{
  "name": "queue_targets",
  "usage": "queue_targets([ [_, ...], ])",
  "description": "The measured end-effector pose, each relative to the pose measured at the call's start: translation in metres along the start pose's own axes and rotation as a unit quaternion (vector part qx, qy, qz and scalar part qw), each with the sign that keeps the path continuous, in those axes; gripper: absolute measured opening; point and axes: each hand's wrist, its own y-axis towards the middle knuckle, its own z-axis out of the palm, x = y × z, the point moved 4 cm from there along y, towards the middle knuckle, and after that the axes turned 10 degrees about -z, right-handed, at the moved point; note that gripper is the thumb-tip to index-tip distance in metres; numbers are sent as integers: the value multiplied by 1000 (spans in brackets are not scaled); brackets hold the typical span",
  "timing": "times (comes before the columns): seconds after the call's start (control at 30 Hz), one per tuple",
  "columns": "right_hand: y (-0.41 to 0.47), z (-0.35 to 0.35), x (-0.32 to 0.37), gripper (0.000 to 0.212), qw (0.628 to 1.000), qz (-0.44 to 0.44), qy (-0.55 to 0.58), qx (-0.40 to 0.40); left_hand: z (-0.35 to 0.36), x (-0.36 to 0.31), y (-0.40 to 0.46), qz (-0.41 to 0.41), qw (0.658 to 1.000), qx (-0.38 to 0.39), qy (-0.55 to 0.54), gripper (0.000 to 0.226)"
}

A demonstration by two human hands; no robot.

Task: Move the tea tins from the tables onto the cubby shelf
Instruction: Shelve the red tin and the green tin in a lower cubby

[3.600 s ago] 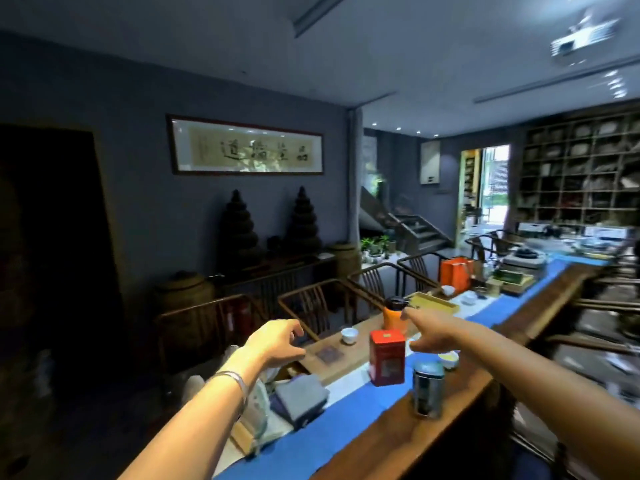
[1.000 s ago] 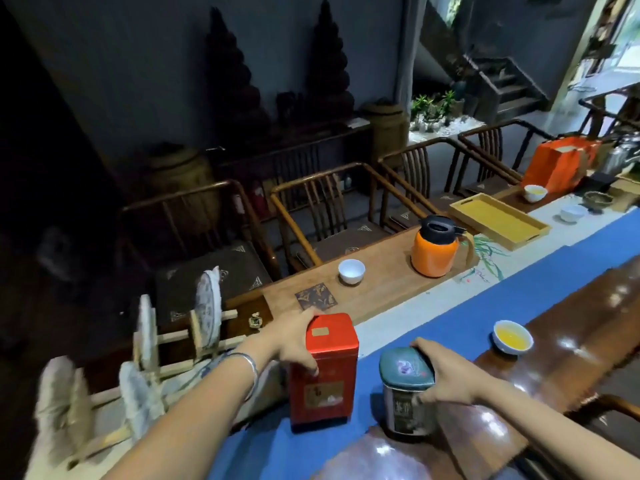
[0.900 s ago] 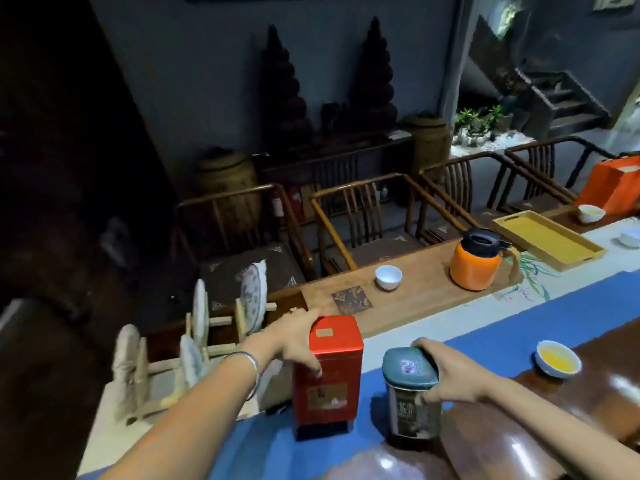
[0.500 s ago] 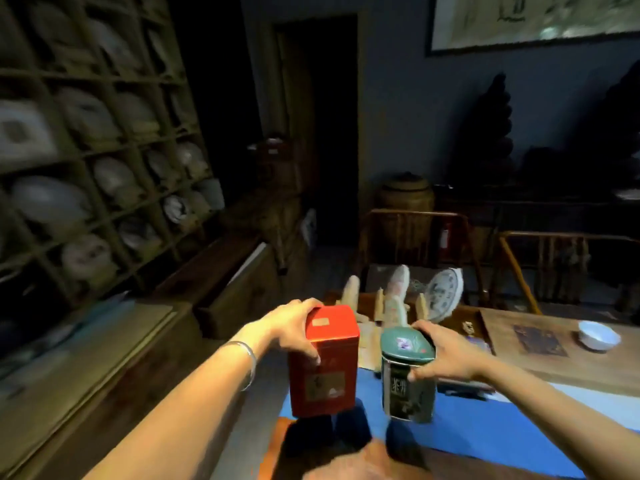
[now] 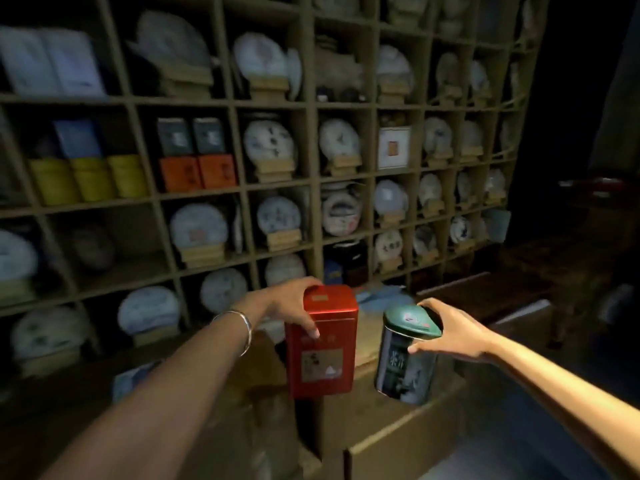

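The left hand point(image 5: 289, 308) grips the red tin point(image 5: 322, 341) by its top; the right hand point(image 5: 446, 332) clasps the green-lidded tin point(image 5: 407, 355) (tilted), at three o'clock of the red. Both are held aloft before the cubby shelf point(image 5: 311, 140) at twelve o'clock.

red tin point(image 5: 322, 344): bright red, pale picture label below the left hand's fingers point(image 5: 308, 327)
round tin point(image 5: 405, 362): dark, teal-green lid under the right hand's fingertips point(image 5: 414, 348)
bangle point(image 5: 242, 327): silver

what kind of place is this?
Likely a tea shop or tearoom: a cubby shelf filled with wrapped tea cakes on stands, boxed teas, and two tea tins being carried.
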Motion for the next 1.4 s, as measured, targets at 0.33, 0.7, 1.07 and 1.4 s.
queue_targets([
  [0.33, 243, 65, 139, 75, 963, -225, 102, 110, -139, 170, -55, -193, 975, -112, -13, 99],
  [0.7, 371, 126, 278, 79, 913, -330, 150, 185, -208, 280, -110, -298, 934, -188, -54, 106],
  [1.07, 475, 186, 367, 68, 919, -326, 134, 175, -277, 420, -68, -278, 945, -166, -38, 92],
  [1.4, 561, 217, 394, 78, 945, -273, 98, 150, -348, 523, 20, -200, 964, -174, 4, 109],
])
